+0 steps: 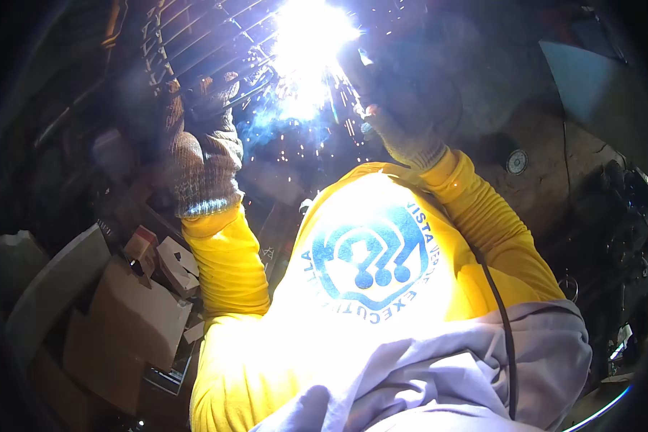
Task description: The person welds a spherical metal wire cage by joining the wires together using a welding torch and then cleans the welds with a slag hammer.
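Gripping or loose, we cannot tell which, our left gloved hand point(205, 158) touching one wire grid point(198, 33) and our right gloved hand point(406, 134) near one sparking white glare point(311, 37).

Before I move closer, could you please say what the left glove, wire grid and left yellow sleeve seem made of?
The left glove: matte knitted yarn, by its ribbed texture. The wire grid: probably metal, by its thin crossing bars; finish unclear in glare. The left yellow sleeve: soft matte fabric, by its wrinkles; fibre uncertain.
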Motion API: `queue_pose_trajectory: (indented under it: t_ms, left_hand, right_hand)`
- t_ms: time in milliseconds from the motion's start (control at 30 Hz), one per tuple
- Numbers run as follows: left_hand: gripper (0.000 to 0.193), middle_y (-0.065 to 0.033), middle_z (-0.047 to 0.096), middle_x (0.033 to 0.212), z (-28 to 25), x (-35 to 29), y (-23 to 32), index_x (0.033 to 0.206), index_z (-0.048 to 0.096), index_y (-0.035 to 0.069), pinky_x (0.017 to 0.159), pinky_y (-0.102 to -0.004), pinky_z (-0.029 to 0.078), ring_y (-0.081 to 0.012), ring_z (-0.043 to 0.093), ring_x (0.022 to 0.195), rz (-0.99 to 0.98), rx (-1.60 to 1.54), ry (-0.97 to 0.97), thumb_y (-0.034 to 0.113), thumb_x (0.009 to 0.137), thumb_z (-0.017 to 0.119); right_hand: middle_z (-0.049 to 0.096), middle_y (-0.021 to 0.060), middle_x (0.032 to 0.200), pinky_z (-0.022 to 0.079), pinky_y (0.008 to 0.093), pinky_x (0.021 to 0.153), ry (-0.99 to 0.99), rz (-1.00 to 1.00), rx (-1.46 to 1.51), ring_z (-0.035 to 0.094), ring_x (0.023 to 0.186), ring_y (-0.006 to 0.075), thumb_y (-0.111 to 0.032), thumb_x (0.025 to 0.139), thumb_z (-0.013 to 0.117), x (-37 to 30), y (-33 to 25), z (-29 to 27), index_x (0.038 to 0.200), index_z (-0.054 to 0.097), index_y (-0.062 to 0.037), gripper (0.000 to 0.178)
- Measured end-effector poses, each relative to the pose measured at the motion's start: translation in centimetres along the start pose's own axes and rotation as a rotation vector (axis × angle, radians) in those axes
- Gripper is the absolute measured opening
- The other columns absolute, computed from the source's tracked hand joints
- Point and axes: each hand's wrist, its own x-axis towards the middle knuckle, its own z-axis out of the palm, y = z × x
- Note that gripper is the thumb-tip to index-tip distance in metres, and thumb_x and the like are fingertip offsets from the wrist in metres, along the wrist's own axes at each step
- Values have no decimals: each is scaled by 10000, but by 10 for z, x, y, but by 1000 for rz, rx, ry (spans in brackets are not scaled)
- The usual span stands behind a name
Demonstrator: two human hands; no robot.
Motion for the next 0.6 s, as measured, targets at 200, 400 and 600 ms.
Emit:
queue_pose_trajectory:
  t_ms: [200, 400, 600]
  left_hand:
    - [317, -141, 703, 1005, 1, -2, -1, 1182, 636, 36, 804, -358, 594, -206, 671, 831, -16, 10, 47, 188, 915, 715]
    - [286, -131, 697, 1003, -5, -2, 0, 1165, 632, 28, 830, -350, 585, -201, 665, 851, -19, -41, -43, 186, 934, 689]
    - [230, -125, 675, 1021, -26, 15, -6, 1132, 615, 8, 897, -371, 573, -221, 660, 925, -82, -145, -347, 190, 992, 612]
  right_hand:
    - [594, 123, 1091, 514, 383, 851, -13, -152, -231, 565, 1126, 243, -206, 977, 603, 0, 13, 0, 1131, 588, -51, 219]
    - [524, 133, 1301, 529, 377, 897, 126, 108, 140, 570, 1085, 207, -85, 1001, 550, -16, 14, -4, 1463, 458, -72, 472]
    - [612, 76, 1092, 538, 311, 728, 47, 70, -35, 622, 885, 121, -186, 1038, 507, -15, 14, -26, 1549, 276, -47, 578]
